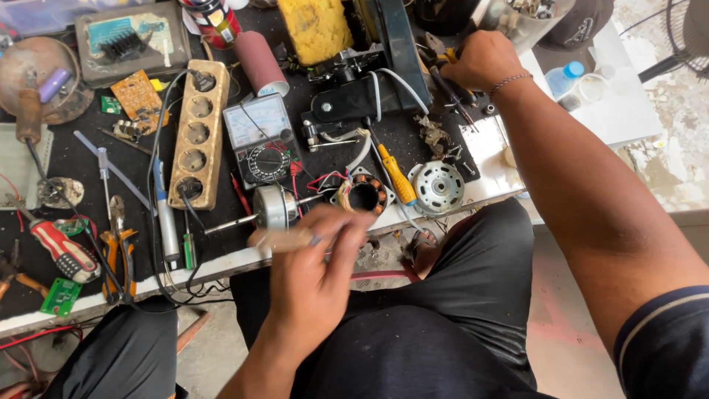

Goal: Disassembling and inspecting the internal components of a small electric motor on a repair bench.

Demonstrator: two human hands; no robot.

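My left hand (314, 266) hovers at the bench's front edge, blurred, its fingers closed around a small pale object that I cannot make out. Just beyond it lie a motor rotor with its shaft (273, 207) and a copper-wound stator (362, 194). My right hand (480, 60) reaches to the far right of the bench and grips a dark-handled tool (449, 83) beside a black machine part (365, 92). A round silver motor cover (437, 186) and a yellow-handled screwdriver (396, 181) lie between the two hands.
An analog multimeter (260, 139), a wooden socket strip (196, 133), a red-handled screwdriver (63, 250), orange pliers (118, 251), a soldering iron (165, 214), circuit boards (136, 93), a yellow sponge (316, 26) and a plastic bottle (563, 78) crowd the black bench mat (74, 159). My knees sit below the front edge.
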